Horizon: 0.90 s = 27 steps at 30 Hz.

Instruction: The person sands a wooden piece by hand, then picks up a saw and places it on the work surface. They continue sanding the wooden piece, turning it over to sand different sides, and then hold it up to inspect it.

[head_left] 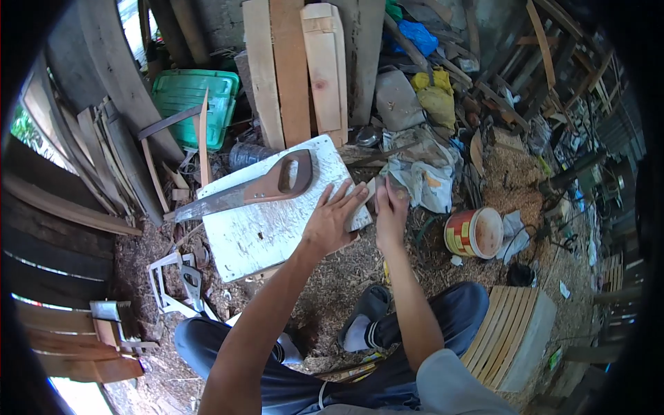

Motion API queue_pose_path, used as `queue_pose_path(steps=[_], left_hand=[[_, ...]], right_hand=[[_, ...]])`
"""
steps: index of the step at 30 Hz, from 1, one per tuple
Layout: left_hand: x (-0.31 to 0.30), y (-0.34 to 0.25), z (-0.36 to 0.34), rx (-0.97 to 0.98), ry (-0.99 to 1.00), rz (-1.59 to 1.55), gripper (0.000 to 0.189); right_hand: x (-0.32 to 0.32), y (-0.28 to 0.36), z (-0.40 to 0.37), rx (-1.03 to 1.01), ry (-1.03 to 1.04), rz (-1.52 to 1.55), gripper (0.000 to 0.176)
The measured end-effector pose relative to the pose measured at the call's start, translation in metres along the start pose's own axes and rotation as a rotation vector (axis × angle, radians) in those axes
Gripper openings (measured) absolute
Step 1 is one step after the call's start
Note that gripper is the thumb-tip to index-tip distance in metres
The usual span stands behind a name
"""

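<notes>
My left hand lies with fingers stretched out over the right edge of a white, scuffed board. Just past its fingertips a small pale piece, perhaps wood, pokes out toward my other hand. My right hand is closed beside the board's right corner; what it grips is mostly hidden by the fingers. A handsaw with a brown wooden handle rests on the board, its blade pointing left. The handle end is close to my left hand.
A white frame-like tool lies on the shavings at left. A red and yellow bucket stands at right, near a slatted wooden piece. Planks lean at the back beside a green plastic lid and a crumpled white bag.
</notes>
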State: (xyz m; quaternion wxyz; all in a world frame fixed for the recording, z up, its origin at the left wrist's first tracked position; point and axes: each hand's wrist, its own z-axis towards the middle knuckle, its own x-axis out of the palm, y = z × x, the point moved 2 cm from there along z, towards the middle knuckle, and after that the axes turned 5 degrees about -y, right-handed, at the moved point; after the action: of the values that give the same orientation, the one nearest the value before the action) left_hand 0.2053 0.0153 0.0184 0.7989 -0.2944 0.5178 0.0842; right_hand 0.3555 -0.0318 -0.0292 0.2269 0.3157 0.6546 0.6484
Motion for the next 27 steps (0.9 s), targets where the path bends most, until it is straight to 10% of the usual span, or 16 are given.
queue_pose_path(steps=[27], left_hand=[[-0.002, -0.002, -0.001, -0.020, 0.073, 0.045, 0.105]], right_hand=[[0.010, 0.028, -0.011, 0.046, 0.024, 0.107, 0.051]])
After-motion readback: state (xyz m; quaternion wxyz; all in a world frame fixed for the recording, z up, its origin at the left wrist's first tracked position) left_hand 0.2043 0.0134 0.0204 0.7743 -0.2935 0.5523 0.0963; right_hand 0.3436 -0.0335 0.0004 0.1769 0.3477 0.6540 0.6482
